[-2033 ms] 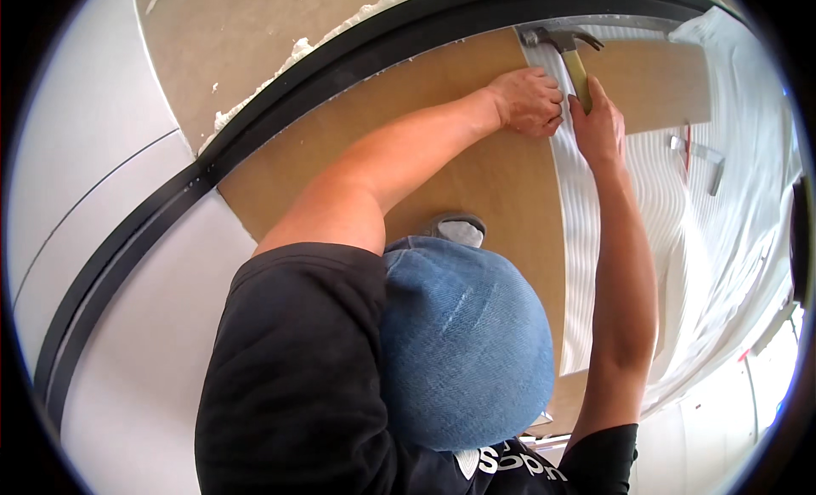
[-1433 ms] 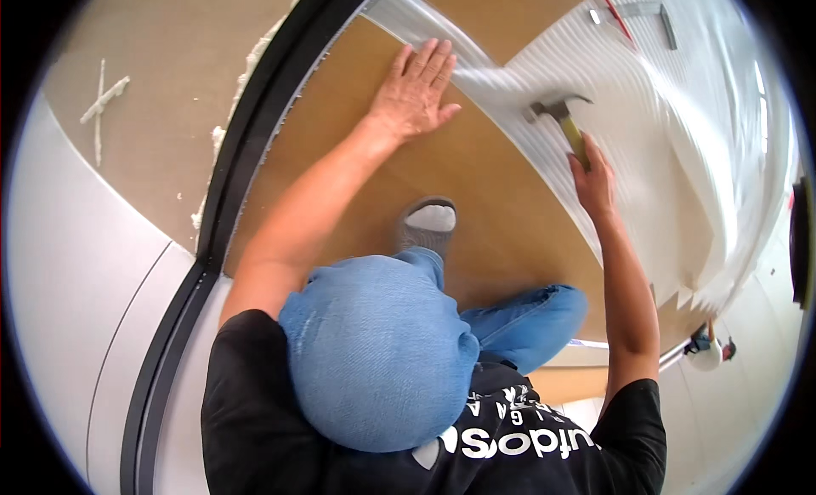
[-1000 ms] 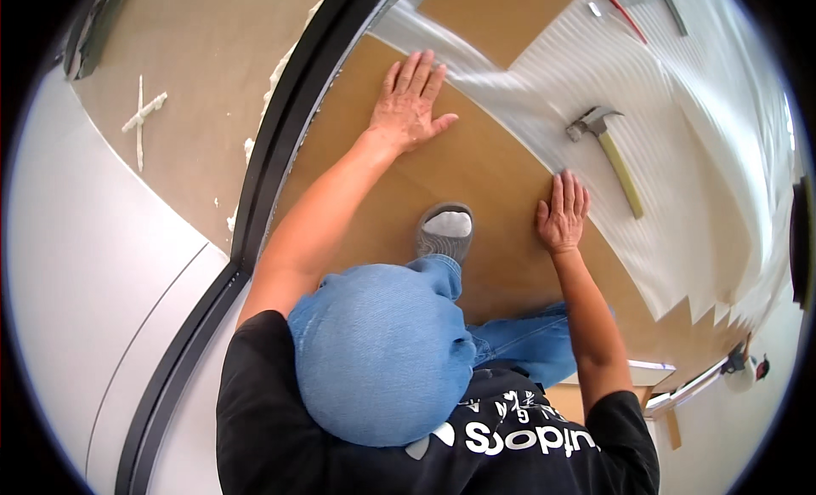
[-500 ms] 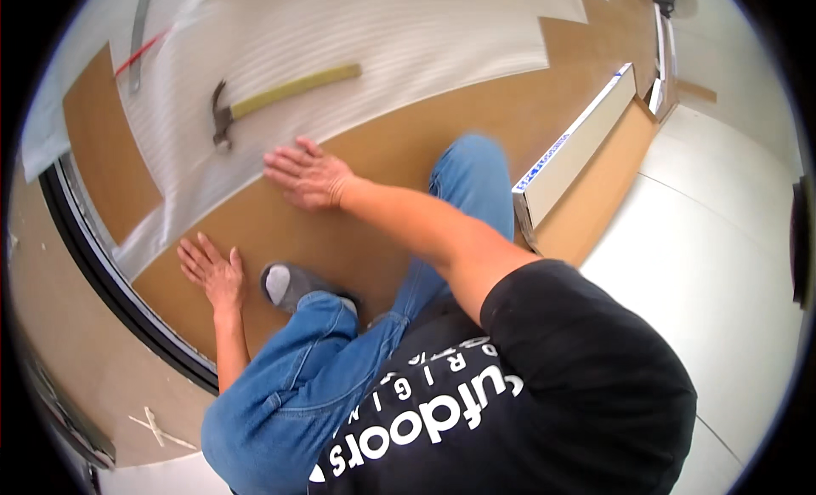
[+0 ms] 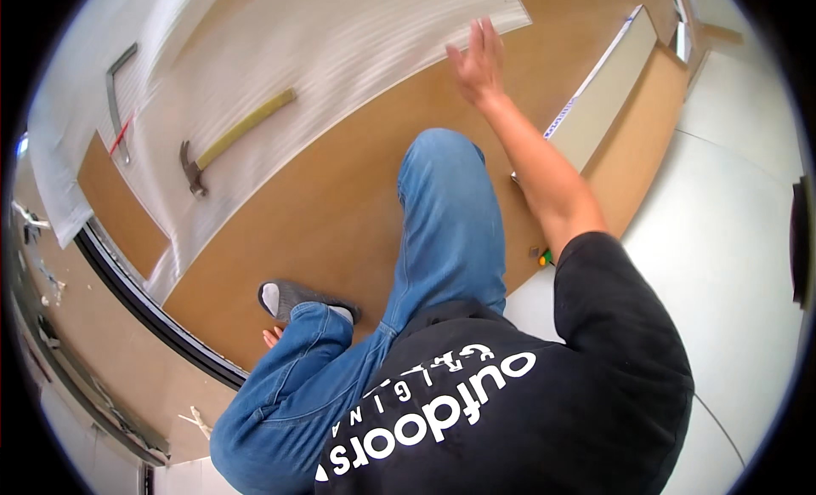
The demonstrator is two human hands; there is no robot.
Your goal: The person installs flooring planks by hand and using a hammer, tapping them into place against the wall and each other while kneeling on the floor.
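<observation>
My right hand [image 5: 478, 70] is raised at the far edge of the brown floor panel [image 5: 289, 231], near the white foam sheet [image 5: 340, 53]. Its fingers are stretched out and it holds nothing. Only a few fingertips of my left hand [image 5: 272, 336] show, low beside my lower leg and the grey slipper [image 5: 293, 298]; they look extended, and the rest is hidden behind my jeans. A claw hammer [image 5: 246, 133] with a yellow handle lies on the foam sheet, out of reach of either hand.
An L-shaped metal square [image 5: 113, 95] and a thin red stick [image 5: 121, 136] lie at far left. At right sits an opened long carton [image 5: 608, 87] with a pale panel. A small green-and-orange object [image 5: 545, 258] lies by my right arm. A black track [image 5: 153, 299] edges the left.
My right hand has lifted off the panel and moved right and away. My left hand has drawn back toward my leg. The whole view has also shifted.
</observation>
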